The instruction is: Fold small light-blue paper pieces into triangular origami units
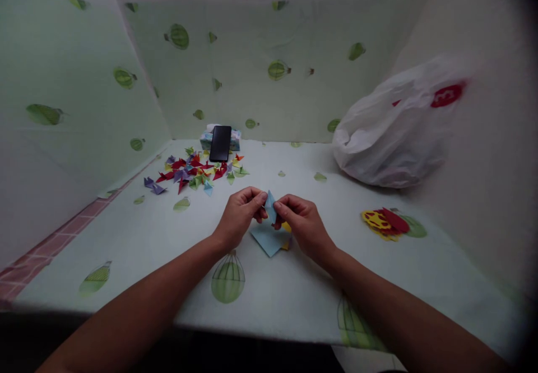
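Observation:
Between my hands is a small piece of light blue origami paper (pixel 270 207), folded into a narrow diamond and held upright above the table. My left hand (pixel 244 210) pinches its left edge between thumb and fingers. On the opposite edge, my right hand (pixel 301 216) grips it the same way. Just below lie flat sheets of square paper (pixel 271 239), a light blue one on top and yellow showing beneath at the right. The fingertips partly hide the folded piece.
A pile of colourful folded paper cranes (pixel 195 171) lies at the back left. Behind it, a black phone (pixel 221 144) leans on a tissue box (pixel 235 139). A white plastic bag (pixel 390 132) stands at the back right, with red and yellow paper cutouts (pixel 384 222) nearer me.

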Motion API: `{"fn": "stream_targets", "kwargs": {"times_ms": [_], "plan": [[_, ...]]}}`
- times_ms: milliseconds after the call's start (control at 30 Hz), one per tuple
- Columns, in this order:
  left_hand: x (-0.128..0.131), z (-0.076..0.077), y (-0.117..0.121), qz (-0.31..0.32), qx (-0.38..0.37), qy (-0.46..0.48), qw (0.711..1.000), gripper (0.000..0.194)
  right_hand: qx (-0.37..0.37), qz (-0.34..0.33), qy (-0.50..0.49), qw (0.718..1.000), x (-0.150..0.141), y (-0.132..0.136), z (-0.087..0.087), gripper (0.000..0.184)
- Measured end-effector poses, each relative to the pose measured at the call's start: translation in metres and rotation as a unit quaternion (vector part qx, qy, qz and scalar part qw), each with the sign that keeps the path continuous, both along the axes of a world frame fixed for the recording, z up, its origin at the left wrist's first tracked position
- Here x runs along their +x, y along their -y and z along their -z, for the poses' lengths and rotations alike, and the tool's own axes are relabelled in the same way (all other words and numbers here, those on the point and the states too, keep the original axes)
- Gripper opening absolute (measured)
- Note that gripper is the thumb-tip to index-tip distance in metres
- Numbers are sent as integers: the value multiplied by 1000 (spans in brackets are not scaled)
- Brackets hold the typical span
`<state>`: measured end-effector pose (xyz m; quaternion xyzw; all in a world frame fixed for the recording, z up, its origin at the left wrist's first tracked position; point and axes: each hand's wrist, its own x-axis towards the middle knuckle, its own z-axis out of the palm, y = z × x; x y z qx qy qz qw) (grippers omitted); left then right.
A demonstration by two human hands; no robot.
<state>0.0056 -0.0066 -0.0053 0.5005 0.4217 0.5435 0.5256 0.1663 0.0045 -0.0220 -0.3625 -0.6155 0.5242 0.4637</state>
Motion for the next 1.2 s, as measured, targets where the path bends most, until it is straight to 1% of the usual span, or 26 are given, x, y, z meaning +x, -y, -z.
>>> {"fn": "stream_targets", "kwargs": {"times_ms": [100,200,367,500,600,833,933,1100,1200], "plan": [[-1,0,-1,-4,14,-13,1000,28,-5,-19,-1,1000,0,0,-1,28],[-2,0,-1,-12,35,-35,999,27,-24,-38,-34,998,0,-1,-1,33],[1,-2,1,-7,43,-63,997,26,-51,-69,-79,993,-1,-2,0,31],[1,-2,2,-10,40,-71,997,26,-64,-70,-80,992,-1,-2,-1,32],[1,-3,3,-16,39,-83,996,26,-57,-67,-73,993,-1,-1,-2,32],[4,-6,6,-43,59,-114,991,25,-30,-47,-25,998,-1,-2,-1,31],[4,-5,6,-48,65,-132,988,24,-1,-30,11,1000,0,-1,-3,32],[2,-4,4,-11,58,-147,987,25,77,2,114,991,3,-2,-7,32],[0,-2,2,9,48,-136,990,27,71,-11,115,991,3,-3,-8,31]]}}
